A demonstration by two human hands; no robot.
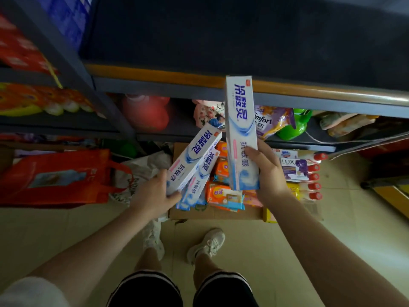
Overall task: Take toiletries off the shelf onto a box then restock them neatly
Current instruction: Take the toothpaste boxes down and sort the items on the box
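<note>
My right hand [269, 173] grips one white-and-blue toothpaste box [240, 120] by its lower end, held upright with its top at the dark shelf's orange front edge [155, 75]. My left hand [155, 193] holds two more toothpaste boxes [194, 156] tilted to the right, above a cardboard box [212, 214] on the floor. On that cardboard box lie orange soap packs [219, 193], a purple LUX soap box [294, 169] and several red-capped bottles [315, 177].
The dark top shelf [243, 36] looks bare. The shelf below holds a red jug [146, 111], a purple Comfort pouch [270, 120] and a green bottle [294, 125]. An orange bag [55, 176] stands at the left on the tiled floor. My feet are behind the cardboard box.
</note>
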